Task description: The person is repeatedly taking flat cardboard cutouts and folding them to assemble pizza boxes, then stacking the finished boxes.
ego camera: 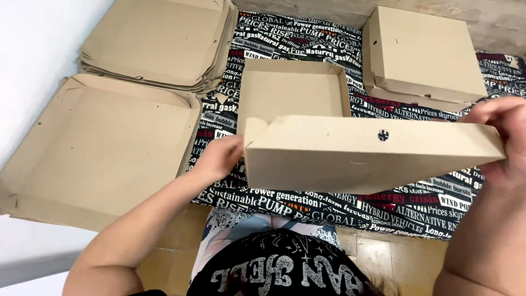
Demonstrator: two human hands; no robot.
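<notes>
I hold a brown cardboard box [361, 153] up in front of me, tilted so its lid panel with a small round hole faces me. My left hand [219, 156] grips its left end at the corner flap. Its right end is gripped by my right hand [501, 137], fingers curled over the top edge. The box's open base [290, 90] shows behind the raised panel. It hovers over a black cloth [307, 205] printed with white and red lettering.
A closed folded cardboard box [422, 55] sits at the back right. A stack of flat unfolded box blanks [159, 41] lies at the back left, with another flat blank [93, 148] in front of it. Tiled floor shows near my knees.
</notes>
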